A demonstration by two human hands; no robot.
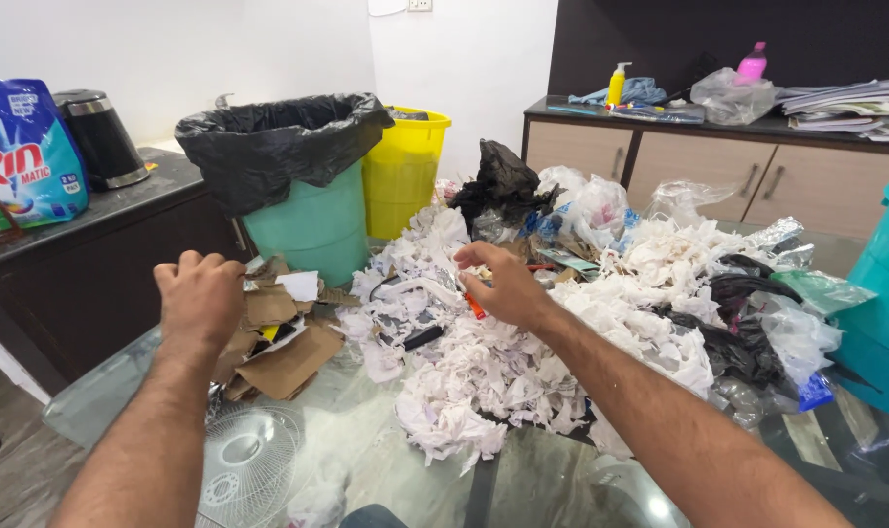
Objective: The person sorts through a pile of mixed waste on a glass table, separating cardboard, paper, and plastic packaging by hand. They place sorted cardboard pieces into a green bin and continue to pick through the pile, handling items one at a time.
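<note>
A big heap of torn white paper (523,362) is spread over the glass table (386,460), with black plastic bags (728,342) mixed in on the right side. A green bin (312,225) lined with a black bag is seen behind the table, and a yellow bin (403,166) is half hidden behind it. A teal bin (885,293) is cut off at the right edge. A blue soap packet (19,156) with a red and white label is stood on the dark counter at the left. A pile of brown cardboard bits (278,342) is touched by the left hand (200,298), which is curled shut; what it holds cannot be told. The right hand (503,284) is laid on the paper with fingers bent, and a small orange thing (475,307) is partly hidden under it.
</note>
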